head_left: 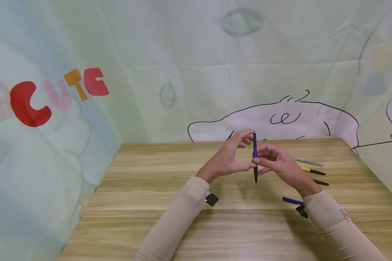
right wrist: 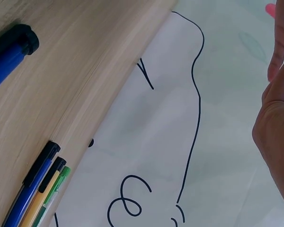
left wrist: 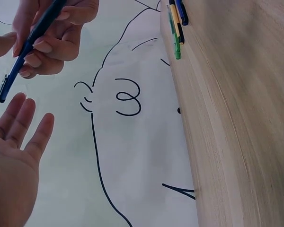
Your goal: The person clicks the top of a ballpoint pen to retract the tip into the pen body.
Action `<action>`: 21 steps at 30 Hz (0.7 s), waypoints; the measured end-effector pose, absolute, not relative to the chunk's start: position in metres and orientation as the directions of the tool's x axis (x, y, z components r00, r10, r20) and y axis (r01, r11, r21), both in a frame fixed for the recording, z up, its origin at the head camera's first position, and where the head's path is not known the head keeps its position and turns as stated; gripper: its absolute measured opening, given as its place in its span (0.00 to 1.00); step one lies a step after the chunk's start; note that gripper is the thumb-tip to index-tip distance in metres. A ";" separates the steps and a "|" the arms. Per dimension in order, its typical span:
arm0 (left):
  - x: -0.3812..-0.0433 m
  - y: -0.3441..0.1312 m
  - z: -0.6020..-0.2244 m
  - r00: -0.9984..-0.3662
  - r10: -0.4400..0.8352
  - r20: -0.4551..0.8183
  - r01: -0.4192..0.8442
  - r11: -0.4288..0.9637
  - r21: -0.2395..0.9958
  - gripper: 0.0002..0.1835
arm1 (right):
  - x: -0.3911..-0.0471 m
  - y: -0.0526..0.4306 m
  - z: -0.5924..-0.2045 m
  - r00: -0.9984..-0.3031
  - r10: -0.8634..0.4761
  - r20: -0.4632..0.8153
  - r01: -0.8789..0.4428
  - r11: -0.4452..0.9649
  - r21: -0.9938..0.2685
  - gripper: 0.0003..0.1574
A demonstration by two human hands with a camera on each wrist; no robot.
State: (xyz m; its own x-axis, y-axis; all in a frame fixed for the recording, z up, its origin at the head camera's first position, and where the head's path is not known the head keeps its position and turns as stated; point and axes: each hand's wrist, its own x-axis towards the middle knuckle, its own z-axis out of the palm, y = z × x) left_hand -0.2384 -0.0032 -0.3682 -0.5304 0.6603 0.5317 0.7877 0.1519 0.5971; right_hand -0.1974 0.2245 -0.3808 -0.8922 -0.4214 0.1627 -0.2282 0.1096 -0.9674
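Observation:
A blue and black click pen stands nearly upright above the table, its dark tip pointing down. The right hand pinches its lower half between thumb and fingers. From the left, the left hand reaches to it with fingers spread. Its index fingertip is at the pen's top, while its thumb lies against the side near the right thumb. In the left wrist view the pen slants across the right fingers, its clip end close to the left hand.
On the wooden table, a green-ended pen, a yellow pen and a dark-ended blue pen lie side by side, partly behind the right hand. Another blue pen lies by the right wrist. Printed fabric hangs behind.

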 end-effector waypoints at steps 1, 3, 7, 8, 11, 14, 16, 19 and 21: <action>-0.239 -0.003 -0.368 -0.530 0.662 0.530 0.789 0.155 0.595 0.51 | -0.197 0.224 -0.381 -0.892 -0.423 0.162 -0.227 0.108 -0.968 0.13; -0.239 -0.003 -0.369 -0.526 0.664 0.531 0.792 0.155 0.590 0.51 | -0.197 0.224 -0.381 -0.892 -0.422 0.161 -0.226 0.107 -0.968 0.13; -0.238 -0.002 -0.370 -0.526 0.665 0.530 0.792 0.155 0.591 0.51 | -0.197 0.223 -0.381 -0.892 -0.421 0.164 -0.224 0.098 -0.970 0.13; -0.238 -0.002 -0.370 -0.526 0.664 0.531 0.791 0.153 0.592 0.51 | -0.197 0.223 -0.381 -0.892 -0.421 0.164 -0.223 0.095 -0.970 0.12; -0.238 -0.001 -0.370 -0.526 0.660 0.537 0.793 0.151 0.591 0.52 | -0.197 0.222 -0.381 -0.893 -0.419 0.168 -0.222 0.085 -0.971 0.13; -0.237 0.000 -0.371 -0.526 0.656 0.541 0.797 0.159 0.583 0.53 | -0.197 0.221 -0.381 -0.893 -0.416 0.171 -0.222 0.076 -0.972 0.17; -0.237 0.001 -0.372 -0.528 0.655 0.540 0.798 0.164 0.580 0.53 | -0.197 0.220 -0.381 -0.893 -0.415 0.173 -0.221 0.070 -0.973 0.18; -0.237 0.002 -0.373 -0.532 0.654 0.538 0.795 0.168 0.582 0.53 | -0.197 0.220 -0.381 -0.892 -0.414 0.180 -0.225 0.063 -0.972 0.16; -0.237 0.002 -0.373 -0.535 0.652 0.537 0.792 0.167 0.587 0.53 | -0.197 0.220 -0.381 -0.891 -0.416 0.184 -0.228 0.059 -0.972 0.13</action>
